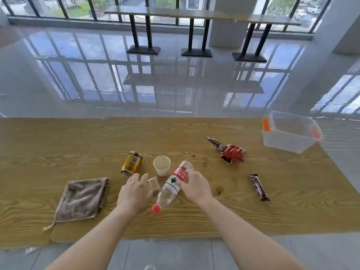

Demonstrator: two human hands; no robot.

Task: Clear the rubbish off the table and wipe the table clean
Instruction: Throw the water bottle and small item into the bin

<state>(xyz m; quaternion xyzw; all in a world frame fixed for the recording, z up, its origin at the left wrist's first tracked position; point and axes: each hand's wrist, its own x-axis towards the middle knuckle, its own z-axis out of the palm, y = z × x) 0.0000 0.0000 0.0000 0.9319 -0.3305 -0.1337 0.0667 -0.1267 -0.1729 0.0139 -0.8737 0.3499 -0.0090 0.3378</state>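
Note:
My right hand (195, 187) grips a clear plastic bottle (171, 187) with a red label and red cap; the bottle is tilted, cap toward me. My left hand (134, 191) hovers with fingers spread over a small beige packet (153, 183), just in front of a gold can (132, 163) lying on its side. A white paper cup (162, 165) stands upright behind the bottle. On the wooden table (58, 145) also lie a crumpled red wrapper (232, 153), a brown wrapper (215, 143), a brown snack bar wrapper (259, 187) and a grey-brown cloth (81, 199).
A clear plastic bin (290, 132) with orange clips stands at the table's far right corner. Beyond the table is a glossy tiled floor with a long high table (194, 14) on black legs by the windows. A small scrap (31, 250) lies on the floor near me.

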